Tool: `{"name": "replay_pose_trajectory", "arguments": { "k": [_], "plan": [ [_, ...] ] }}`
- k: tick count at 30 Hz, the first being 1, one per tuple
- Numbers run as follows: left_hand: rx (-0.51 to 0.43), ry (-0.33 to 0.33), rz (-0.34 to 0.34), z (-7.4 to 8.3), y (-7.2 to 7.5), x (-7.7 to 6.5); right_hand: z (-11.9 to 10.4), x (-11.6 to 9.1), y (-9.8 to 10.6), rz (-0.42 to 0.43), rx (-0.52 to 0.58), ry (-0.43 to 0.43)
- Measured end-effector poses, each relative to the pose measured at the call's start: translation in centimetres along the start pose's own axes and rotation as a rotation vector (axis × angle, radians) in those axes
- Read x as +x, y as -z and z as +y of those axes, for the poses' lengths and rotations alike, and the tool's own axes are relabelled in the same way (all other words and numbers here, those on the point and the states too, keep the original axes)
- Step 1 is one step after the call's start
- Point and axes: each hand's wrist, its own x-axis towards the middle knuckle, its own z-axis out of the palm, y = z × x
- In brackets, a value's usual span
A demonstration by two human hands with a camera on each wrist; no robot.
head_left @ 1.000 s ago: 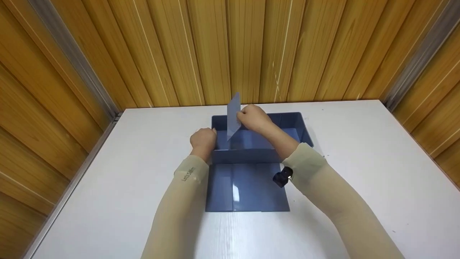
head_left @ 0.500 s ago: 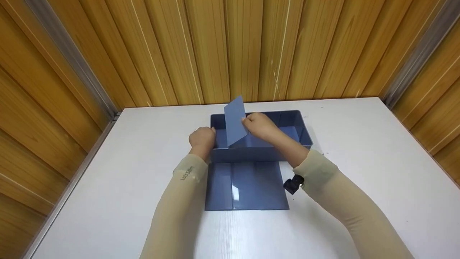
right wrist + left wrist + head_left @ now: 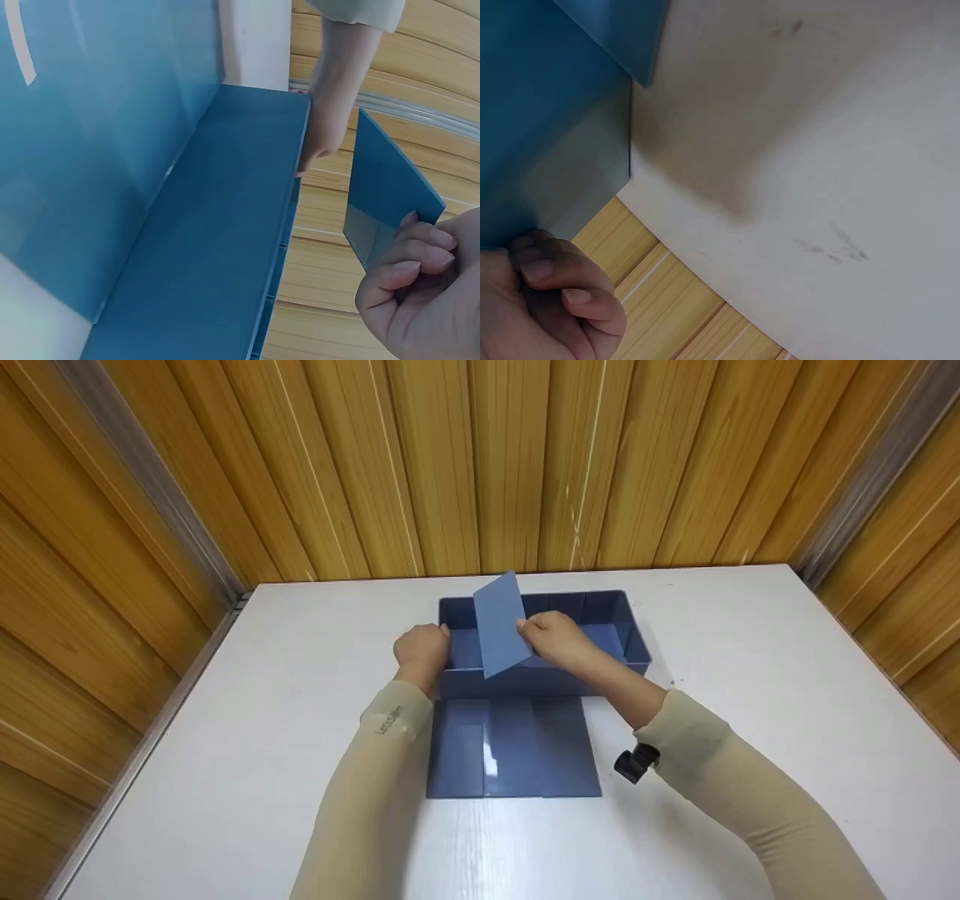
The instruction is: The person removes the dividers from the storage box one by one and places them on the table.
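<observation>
A shallow blue plastic box (image 3: 517, 684) with low walls stands upright at the back of the table. My left hand (image 3: 421, 649) grips its left wall, thumb at the rim and fingers curled outside; in the left wrist view those curled fingers (image 3: 574, 289) are close against the wall. Above the box's left half, my right hand (image 3: 561, 639) pinches a thin blue divider plate (image 3: 499, 624) by its right edge. The plate is tilted, its lower corner overlapping the front rim in the head view. From the right wrist view, the plate (image 3: 386, 184) shows apart from the box wall.
Thin blue panels (image 3: 517, 754) lie side by side flat on the white table (image 3: 225, 750), right in front of the box. Wood-patterned walls (image 3: 510, 472) enclose the back and sides. A small black camera (image 3: 637, 763) sits on the right sleeve.
My right hand has moved right and nearer, lowering the divider plate slightly and turning its broad face more toward the head camera. My left hand stays on the box wall.
</observation>
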Motion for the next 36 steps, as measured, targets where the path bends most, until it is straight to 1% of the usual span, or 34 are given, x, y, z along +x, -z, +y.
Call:
{"name": "replay_pose_trajectory", "arguments": {
  "k": [8,16,21,25,30,36],
  "plan": [
    [-0.014,-0.007,-0.004,0.2,-0.1,0.1,1.7,-1.5,0.2,0.041,0.069,-0.015],
    [-0.039,-0.002,0.019,0.2,-0.1,0.1,3.1,-2.9,0.0,0.085,0.116,-0.008],
    [-0.033,-0.001,0.029,0.2,-0.2,-0.1,4.0,-3.9,0.0,0.08,0.145,-0.046],
    [-0.018,-0.003,0.027,0.2,-0.2,-0.2,4.9,-4.8,0.2,0.087,0.162,-0.054],
    [-0.037,0.004,0.042,0.1,-0.2,-0.2,5.9,-5.8,0.7,0.122,0.184,-0.081],
    [-0.027,-0.002,0.031,0.2,-0.1,-0.2,7.1,-7.1,1.5,0.115,0.228,-0.127]
  ]
}}
